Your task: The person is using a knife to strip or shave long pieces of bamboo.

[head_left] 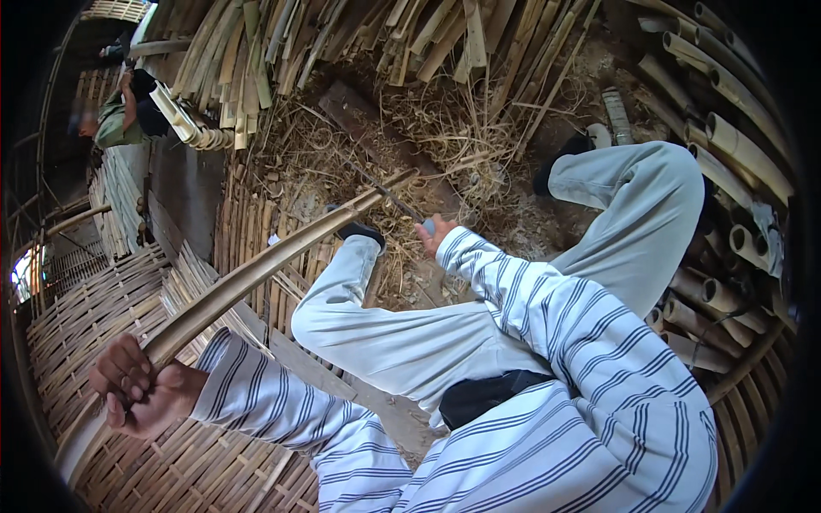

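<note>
A long split bamboo piece runs slantwise from the lower left up to the middle, its hollow side showing. My left hand is wrapped round it near its lower end, thumb and fingers closed. At its far end, my right hand grips a knife, with a bit of greyish handle showing. The thin dark blade points up and left and crosses the bamboo close to its tip. Whether the edge bites into the bamboo cannot be made out. Below that end lies a dark wooden block among shavings.
Bamboo shavings cover the ground between my legs. Bundled bamboo strips lie at the back, and cut bamboo poles are stacked at the right. Woven bamboo panels stand at the left. Another person is at the far left.
</note>
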`<state>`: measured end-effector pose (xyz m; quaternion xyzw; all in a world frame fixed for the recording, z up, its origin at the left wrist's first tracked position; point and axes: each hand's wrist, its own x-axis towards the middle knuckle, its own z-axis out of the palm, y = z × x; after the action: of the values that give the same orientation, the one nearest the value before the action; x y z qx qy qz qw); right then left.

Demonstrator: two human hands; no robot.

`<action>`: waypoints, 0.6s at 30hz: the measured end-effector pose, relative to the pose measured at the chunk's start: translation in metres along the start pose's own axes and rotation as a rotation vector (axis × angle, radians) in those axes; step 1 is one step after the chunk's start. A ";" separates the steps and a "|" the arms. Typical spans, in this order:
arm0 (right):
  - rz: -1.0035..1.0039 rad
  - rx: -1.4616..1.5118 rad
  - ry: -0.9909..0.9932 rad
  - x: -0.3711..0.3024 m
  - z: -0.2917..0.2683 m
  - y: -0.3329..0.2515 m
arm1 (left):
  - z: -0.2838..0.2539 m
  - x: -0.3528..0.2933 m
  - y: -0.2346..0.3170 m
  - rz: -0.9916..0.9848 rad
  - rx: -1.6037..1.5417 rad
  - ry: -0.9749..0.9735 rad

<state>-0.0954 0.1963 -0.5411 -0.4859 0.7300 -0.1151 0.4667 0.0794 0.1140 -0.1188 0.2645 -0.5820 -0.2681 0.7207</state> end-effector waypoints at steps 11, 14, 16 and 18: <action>-0.243 0.198 -0.090 -0.053 -0.050 -0.069 | -0.007 0.006 0.008 0.050 -0.017 -0.028; 0.082 0.148 -0.107 -0.004 -0.027 -0.004 | -0.013 0.008 0.008 0.010 -0.150 -0.148; 0.161 -0.001 0.034 0.022 0.006 0.044 | 0.004 0.000 -0.003 -0.058 -0.171 -0.094; 0.129 0.096 -0.129 0.002 -0.008 0.003 | -0.008 -0.001 0.006 -0.060 -0.124 -0.123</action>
<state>-0.1037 0.1936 -0.5395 -0.4213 0.7220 -0.0880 0.5417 0.0877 0.1199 -0.1165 0.2197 -0.5993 -0.3411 0.6901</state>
